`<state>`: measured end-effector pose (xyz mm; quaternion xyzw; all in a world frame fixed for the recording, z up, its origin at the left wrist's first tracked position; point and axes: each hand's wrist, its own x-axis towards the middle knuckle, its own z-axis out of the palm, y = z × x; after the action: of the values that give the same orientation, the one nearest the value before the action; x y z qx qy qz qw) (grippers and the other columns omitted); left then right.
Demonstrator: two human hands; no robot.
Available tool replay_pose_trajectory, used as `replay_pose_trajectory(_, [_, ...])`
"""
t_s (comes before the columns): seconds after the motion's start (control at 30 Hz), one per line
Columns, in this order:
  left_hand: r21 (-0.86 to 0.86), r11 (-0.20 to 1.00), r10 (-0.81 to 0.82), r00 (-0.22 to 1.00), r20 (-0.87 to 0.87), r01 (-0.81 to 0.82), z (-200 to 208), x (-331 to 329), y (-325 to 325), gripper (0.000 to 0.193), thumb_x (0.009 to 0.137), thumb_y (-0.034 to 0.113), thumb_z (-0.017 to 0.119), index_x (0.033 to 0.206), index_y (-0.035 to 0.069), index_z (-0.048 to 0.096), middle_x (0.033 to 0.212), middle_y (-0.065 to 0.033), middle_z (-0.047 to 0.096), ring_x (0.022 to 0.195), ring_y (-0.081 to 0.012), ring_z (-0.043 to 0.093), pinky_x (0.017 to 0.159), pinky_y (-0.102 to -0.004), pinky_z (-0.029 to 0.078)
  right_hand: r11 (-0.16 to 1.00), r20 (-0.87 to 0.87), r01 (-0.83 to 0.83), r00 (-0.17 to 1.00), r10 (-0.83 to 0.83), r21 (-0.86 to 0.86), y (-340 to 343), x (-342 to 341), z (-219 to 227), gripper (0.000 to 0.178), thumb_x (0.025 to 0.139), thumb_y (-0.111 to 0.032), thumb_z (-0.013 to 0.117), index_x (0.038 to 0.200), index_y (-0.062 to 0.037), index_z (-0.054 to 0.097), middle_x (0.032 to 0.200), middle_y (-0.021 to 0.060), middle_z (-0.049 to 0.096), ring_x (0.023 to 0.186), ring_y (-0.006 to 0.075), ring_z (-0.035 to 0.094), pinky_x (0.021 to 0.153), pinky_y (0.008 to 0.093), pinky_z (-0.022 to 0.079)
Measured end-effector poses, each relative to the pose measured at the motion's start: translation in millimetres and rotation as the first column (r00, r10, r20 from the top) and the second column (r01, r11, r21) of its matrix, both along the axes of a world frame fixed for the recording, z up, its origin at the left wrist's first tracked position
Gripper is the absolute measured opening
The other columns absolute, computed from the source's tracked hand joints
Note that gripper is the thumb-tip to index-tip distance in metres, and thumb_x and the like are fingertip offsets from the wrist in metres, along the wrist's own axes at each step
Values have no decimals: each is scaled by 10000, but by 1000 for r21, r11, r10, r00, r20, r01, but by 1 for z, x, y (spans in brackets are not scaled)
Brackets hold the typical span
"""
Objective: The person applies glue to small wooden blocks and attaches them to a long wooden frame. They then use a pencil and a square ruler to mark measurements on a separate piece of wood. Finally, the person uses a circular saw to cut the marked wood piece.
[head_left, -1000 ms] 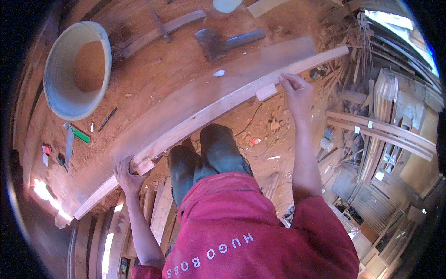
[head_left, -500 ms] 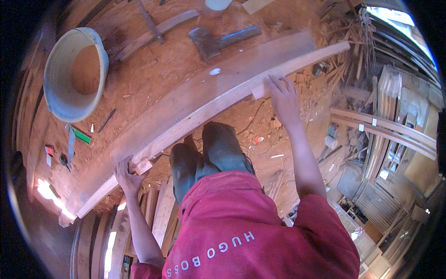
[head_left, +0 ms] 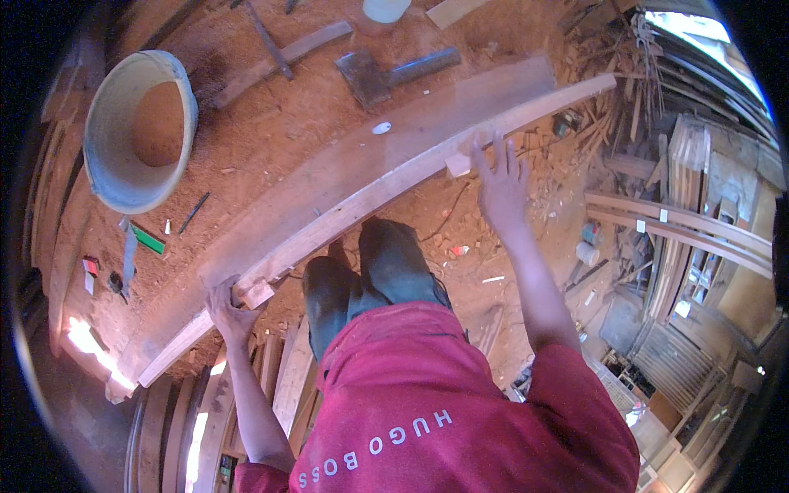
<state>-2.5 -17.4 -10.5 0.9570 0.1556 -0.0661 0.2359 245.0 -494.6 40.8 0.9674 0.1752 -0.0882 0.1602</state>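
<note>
Nearest, at 6 o'clock, the dark-trousered knees (head_left: 394, 261) sit just short of a long wooden strip (head_left: 337, 220), which slants across from 8 o'clock to 2 o'clock. The step in hand looks like steadying and settling this strip; to do it well, let 1 hand act as a firm anchor while the other presses lightly and evenly, so the long piece neither rolls nor slides, and keep the fingertips off the strip's underside

At 8 o'clock the left hand (head_left: 231, 316), its forearm rising from 7 o'clock, straddles the strip: the thumb reaches to the near side by a small block (head_left: 260, 294), the fingers curl over the far side, and the wood appears pinched between them, though how hard I cannot tell. At 2 o'clock the right hand (head_left: 503, 199) ends an arm that reaches up from 4 o'clock, back of the hand upward, fingers fanned apart and pinching nothing; the tips overlap the strip near a second block (head_left: 459, 165), but whether they touch it I cannot tell

Beyond the strip, a wide board (head_left: 493, 94) stretches toward 1 o'clock. Farther off, a dark mallet (head_left: 363, 80) lies at 12 o'clock, and a pale bucket (head_left: 111, 156) leans at 10 o'clock
</note>
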Motion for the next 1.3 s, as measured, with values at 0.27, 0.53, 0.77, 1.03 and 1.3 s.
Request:
replay_pose_trajectory(0.27, [-17,1000,6,1000,7,-6,1,2,-1,678,496,263,925,1096,101,655,1090,-53,678,1053,-272,614,956,-428,425,996,12,58,998,-59,74,-9,13,-9,731,872,-64,551,1543,-252,327,1609,173,238,1483,397,215,1132,660,221])
replay_pose_trajectory(0.53, [-15,1000,-2,999,44,2,1,3,-1,685,499,288,932,1096,99,655,1086,-57,677,1054,-280,613,952,-433,428,1000,-61,-13,998,13,5,8,6,6,788,861,-66,571,1562,-276,280,1620,150,225,1495,392,187,1148,663,184])
replay_pose_trajectory(0.77, [-16,1000,3,1000,4,-3,-1,3,1,693,502,321,932,1096,97,655,1093,-58,678,1072,-286,607,960,-444,424,993,-85,-121,989,120,-6,11,5,10,737,840,-80,579,1533,-166,342,1617,134,246,1495,346,222,1167,640,170])
replay_pose_trajectory(1.03, [-16,1000,12,1000,-19,-12,-3,-1,6,701,476,309,921,1091,102,655,1097,-60,677,1060,-285,608,964,-429,416,906,-117,-165,967,227,390,17,11,13,668,919,-354,576,1489,-68,378,1581,141,321,1489,275,255,1201,588,122])
replay_pose_trajectory(1.3, [-5,1000,-2,998,64,3,6,7,-3,657,487,291,919,1065,105,667,1042,-59,680,1042,-282,608,955,-421,420,986,-28,-155,987,157,61,-9,34,6,800,911,-569,549,1484,-36,380,1550,148,382,1459,289,319,1187,583,147])
